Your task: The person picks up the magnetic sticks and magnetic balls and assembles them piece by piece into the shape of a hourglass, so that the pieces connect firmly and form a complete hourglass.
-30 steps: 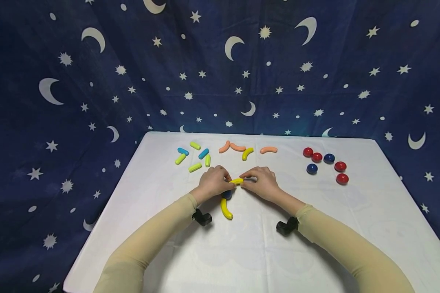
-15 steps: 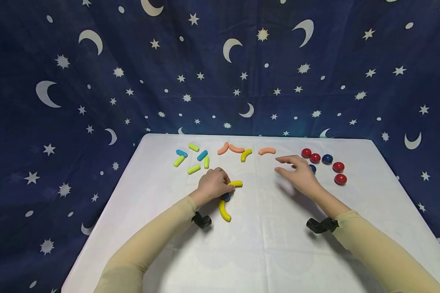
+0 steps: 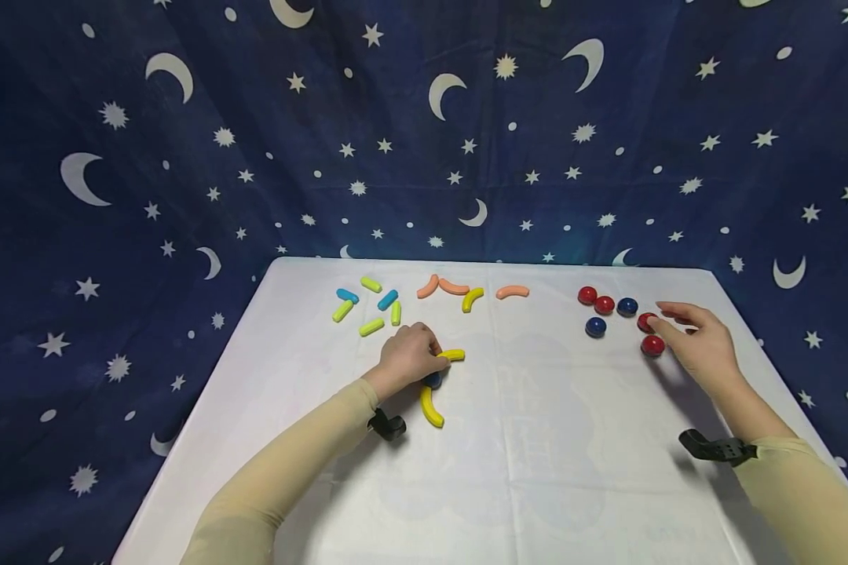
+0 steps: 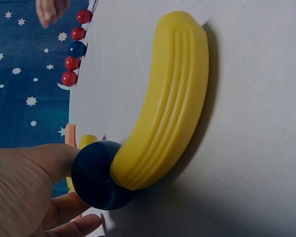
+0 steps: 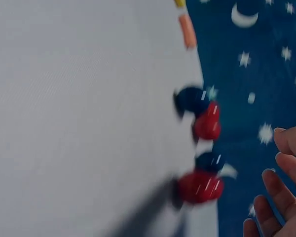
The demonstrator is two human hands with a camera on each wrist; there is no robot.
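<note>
left hand [image 3: 408, 357] pinches a blue ball [image 4: 96, 173]; right hand [image 3: 708, 353], loose and empty, went from yellow stick [image 3: 454, 355] to red balls [image 3: 653, 346], so one hand holds the work.

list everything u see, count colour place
green sticks: 4, lime, back left
blue sticks: 2, blue, back left
curved orange pieces: 3, orange, back middle
curved yellow pieces: 3, yellow, one back middle, two centre
red balls: 4, red, back right
blue balls: 3, navy, two back right, one centre
table: 1, white, underneath
starry backdrop: 1, navy, behind
wrist cameras: 2, black, wrists
sleeves: 2, beige, arms
left hand: 1, gripping centre blue ball
right hand: 1, near red balls
</note>
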